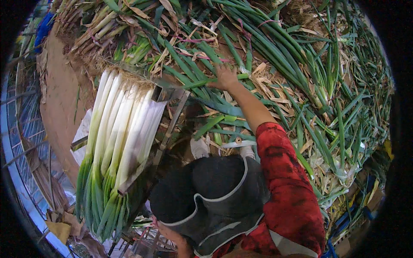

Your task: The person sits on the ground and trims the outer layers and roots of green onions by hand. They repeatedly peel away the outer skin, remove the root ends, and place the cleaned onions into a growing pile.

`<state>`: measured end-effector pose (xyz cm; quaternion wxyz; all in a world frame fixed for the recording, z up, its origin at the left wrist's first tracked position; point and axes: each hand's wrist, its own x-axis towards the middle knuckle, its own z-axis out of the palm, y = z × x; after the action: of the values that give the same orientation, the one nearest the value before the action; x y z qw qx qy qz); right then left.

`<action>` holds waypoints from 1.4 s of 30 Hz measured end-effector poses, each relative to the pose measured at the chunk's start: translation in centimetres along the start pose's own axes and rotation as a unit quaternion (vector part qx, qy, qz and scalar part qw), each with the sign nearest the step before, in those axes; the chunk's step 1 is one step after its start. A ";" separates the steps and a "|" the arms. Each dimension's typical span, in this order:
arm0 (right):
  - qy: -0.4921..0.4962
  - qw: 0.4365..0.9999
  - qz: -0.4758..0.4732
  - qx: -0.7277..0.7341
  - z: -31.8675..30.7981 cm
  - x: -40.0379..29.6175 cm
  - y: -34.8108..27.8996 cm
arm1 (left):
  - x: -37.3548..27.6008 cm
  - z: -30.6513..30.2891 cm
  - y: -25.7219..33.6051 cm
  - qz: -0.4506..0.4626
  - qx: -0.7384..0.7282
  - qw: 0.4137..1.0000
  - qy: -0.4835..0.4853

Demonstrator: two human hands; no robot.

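Observation:
My right hand [226, 75] reaches out over loose green leaves, its fingers spread. A cut green leaf [196, 84] passes under it, touching the thumb side. To the left, a thick bundle of leeks or large green onions [121, 129] rests on a metal rack [171, 125], white stalks side by side. Their trimmed roots [138, 80] point away from me and the green tops hang towards me. My left hand [163, 225] shows only in part beside my knee, low in the frame; its fingers are mostly hidden.
Untrimmed stalks with roots [103, 35] are heaped at the top left. Long green stalks [274, 48] lie at the upper right among dry leaves [261, 72]. A blue-edged wire frame [22, 193] stands at the far left beside bare brown ground [59, 96]. My dark-covered knees [219, 177] fill the lower middle.

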<state>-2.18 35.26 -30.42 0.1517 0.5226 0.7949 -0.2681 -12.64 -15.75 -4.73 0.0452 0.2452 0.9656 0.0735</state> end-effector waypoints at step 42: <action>-0.078 0.951 0.294 0.057 10.5 -55.2 52.5 | 4.0 9.2 -17.3 -0.061 -0.250 0.926 -0.278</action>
<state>67.83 4.01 -24.25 0.2550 0.7183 0.5753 -0.2967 -23.05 -27.74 -16.79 0.3759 0.1768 0.8779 0.2382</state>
